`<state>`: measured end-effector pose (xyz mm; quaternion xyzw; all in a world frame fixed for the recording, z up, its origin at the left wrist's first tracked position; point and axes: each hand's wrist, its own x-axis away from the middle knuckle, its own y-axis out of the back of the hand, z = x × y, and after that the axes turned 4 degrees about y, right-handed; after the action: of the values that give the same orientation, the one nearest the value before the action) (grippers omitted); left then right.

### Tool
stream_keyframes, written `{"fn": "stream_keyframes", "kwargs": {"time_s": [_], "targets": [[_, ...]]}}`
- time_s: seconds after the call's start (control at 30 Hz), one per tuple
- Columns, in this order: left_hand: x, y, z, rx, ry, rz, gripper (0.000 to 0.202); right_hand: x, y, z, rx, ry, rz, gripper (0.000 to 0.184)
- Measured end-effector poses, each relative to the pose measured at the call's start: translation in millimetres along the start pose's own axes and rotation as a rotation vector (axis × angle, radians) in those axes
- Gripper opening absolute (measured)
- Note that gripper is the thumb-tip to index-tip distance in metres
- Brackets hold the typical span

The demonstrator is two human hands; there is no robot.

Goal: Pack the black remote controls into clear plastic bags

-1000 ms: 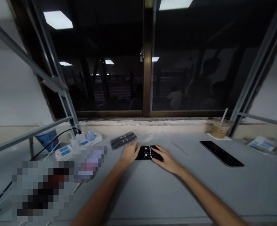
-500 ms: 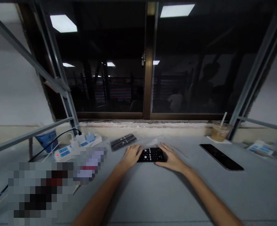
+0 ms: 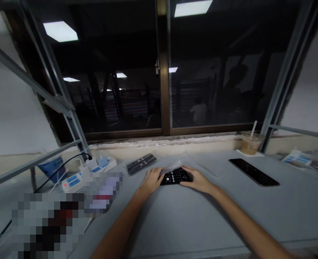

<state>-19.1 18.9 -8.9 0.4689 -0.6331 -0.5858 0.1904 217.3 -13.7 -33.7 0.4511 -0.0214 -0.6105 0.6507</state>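
Observation:
Black remote controls (image 3: 173, 177) with pale buttons lie side by side on the grey table, appearing as one block; how many there are I cannot tell. My left hand (image 3: 152, 180) grips their left end, thumb along the near side. My right hand (image 3: 198, 180) holds the right end between thumb and fingers. Clear plastic film (image 3: 176, 164) lies crumpled at their far edge. Just beyond my left hand is a plastic-wrapped bundle of dark remotes (image 3: 140, 164), lying flat and touched by neither hand.
On the left are a white power strip (image 3: 74, 181) with plugs and cables, a blue container (image 3: 51, 169) and a blurred-out phone-like item (image 3: 105, 194). To the right lie a black phone (image 3: 253, 172), a drink cup with a straw (image 3: 249, 144) and another power strip (image 3: 298, 158).
The view has tilted and shifted slightly. Both hands stay at the ends of the remote controls, which now sit a little askew, with the film more raised behind them.

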Motion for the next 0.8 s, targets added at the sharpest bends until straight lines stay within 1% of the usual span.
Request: {"fn": "stream_keyframes", "kwargs": {"time_s": [0.1, 0.17, 0.23, 0.27, 0.33, 0.37, 0.47, 0.57, 0.6, 0.67, 0.8], "targets": [[-2, -0.5, 0, -0.077, -0.002, -0.033, 0.028, 1, 0, -1, 0.017, -0.005, 0.006, 0.067], [-2, 1.3, -1, -0.136, 0.015, -0.089, 0.029, 1, -1, 0, 0.006, -0.018, -0.017, 0.073], [-2, 4.9, -4, -0.185, 0.038, -0.125, 0.031, 0, -2, 3, -0.03, -0.05, -0.072, 0.084], [-2, 6.9, -6, -0.195, 0.042, -0.124, 0.032, -1, -2, 6, -0.054, -0.068, -0.107, 0.089], [-1, 10.8, -11, -0.182, 0.034, -0.105, 0.033, -3, -2, 14, -0.108, -0.115, -0.185, 0.092], [0, 12.6, -15, -0.166, 0.02, -0.092, 0.034, -4, -1, 18, -0.137, -0.149, -0.228, 0.089], [2, 16.7, -23, -0.121, -0.052, -0.067, 0.038, -9, 1, 30, -0.245, -0.261, -0.342, 0.071], [4, 19.9, -27, -0.077, -0.113, -0.091, 0.044, -13, 5, 34, -0.417, -0.258, -0.358, 0.058], [4, 20.7, -27, -0.068, -0.111, -0.108, 0.044, -14, 6, 34, -0.468, -0.245, -0.359, 0.057], [3, 22.2, -26, -0.072, -0.062, -0.141, 0.045, -15, 9, 32, -0.52, -0.233, -0.379, 0.056], [0, 25.5, -19, -0.115, 0.056, -0.186, 0.047, -17, 15, 30, -0.485, -0.246, -0.468, 0.055]]}}
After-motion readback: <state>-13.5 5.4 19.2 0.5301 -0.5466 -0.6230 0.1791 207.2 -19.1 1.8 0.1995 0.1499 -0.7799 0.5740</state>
